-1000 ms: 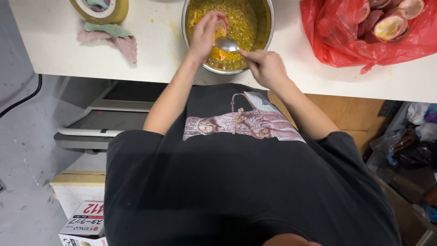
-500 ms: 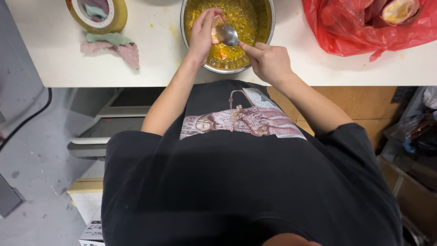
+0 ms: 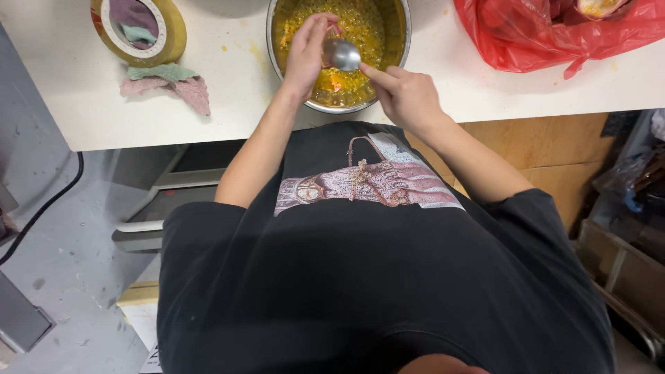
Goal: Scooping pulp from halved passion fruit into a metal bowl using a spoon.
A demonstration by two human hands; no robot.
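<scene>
At top centre, my right hand (image 3: 407, 97) pinches the spoon (image 3: 341, 54) over the bowl (image 3: 396, 41); my left hand (image 3: 308, 50) curls around something I cannot make out.

Silver bowl (image 3: 397, 62), yellow-orange pulp (image 3: 360, 28), red bag (image 3: 526, 41)

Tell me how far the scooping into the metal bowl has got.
Done: the metal bowl already holds a good layer of yellow seeded pulp. In hand: the left hand holds something small over the bowl, mostly hidden, while the right hand works a spoon against it. Left: the red bag still holds at least one cut fruit.
</scene>
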